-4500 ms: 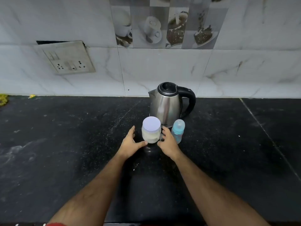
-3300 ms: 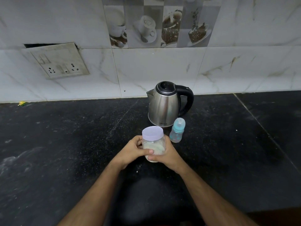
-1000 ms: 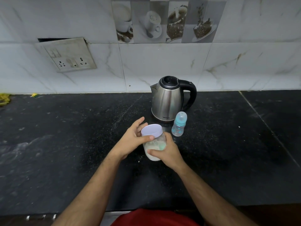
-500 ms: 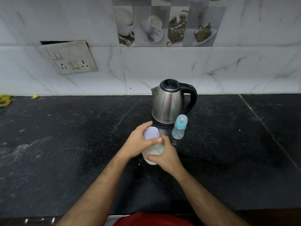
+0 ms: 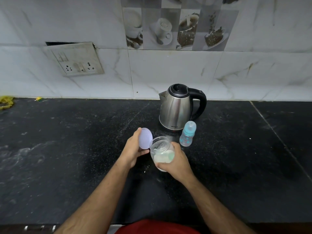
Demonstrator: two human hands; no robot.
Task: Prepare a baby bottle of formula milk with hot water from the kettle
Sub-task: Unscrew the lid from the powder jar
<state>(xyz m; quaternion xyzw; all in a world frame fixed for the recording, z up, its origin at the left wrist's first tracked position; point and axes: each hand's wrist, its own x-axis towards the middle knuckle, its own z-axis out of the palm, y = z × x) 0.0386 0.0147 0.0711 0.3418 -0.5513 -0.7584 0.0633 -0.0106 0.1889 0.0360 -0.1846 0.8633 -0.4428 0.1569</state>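
At the far left edge of the frame, a bit of yellow stuff [image 5: 6,102] lay where the black counter [image 5: 67,149] met the wall. Higher up on the left, a socket plate [image 5: 76,59] sat crooked on the white tiles.

In the middle of the frame, the left hand [image 5: 133,151] held a round pale lid [image 5: 145,138], tipped up on its edge, with the fingers curled round its rim. Just to the right of it, the right hand [image 5: 175,162] was wrapped round a clear jar [image 5: 162,152]. The jar was open at the top and leaned a little toward the lid. It had white powder low inside, and something green showed in it, maybe a scoop, but I could not tell for sure.

So the step in hand looked like opening the powder jar. Next, I think the lid needed to go down on the counter, to free that hand for scooping.

Above and to the right stood the steel kettle [image 5: 177,108], lid shut, its black handle pointing right. Just in front of it, to the right of the jar, stood the baby bottle [image 5: 187,134], upright with its blue top on. That top would have to come off before powder or water could go in. The bottle stood close to the right hand, so a careless move could knock it over.
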